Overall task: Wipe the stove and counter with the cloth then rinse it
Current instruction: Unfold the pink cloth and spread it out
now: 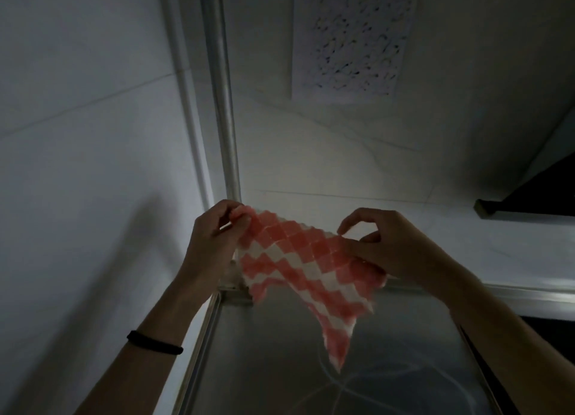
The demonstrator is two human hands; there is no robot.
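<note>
A pink and white checked cloth [298,268] hangs spread in the air between my two hands, its lower corner drooping towards the steel counter [273,368]. My left hand [214,234] pinches the cloth's upper left corner. My right hand [382,243] grips its right edge between thumb and fingers. The stove shows only as a dark strip [553,330] at the right edge, past my right forearm.
A metal pipe [224,103] runs up the corner of the white tiled walls. A speckled sheet [351,38] is stuck on the back wall. A dark range hood [535,193] juts in at the right. A raised white ledge [513,277] borders the counter's back.
</note>
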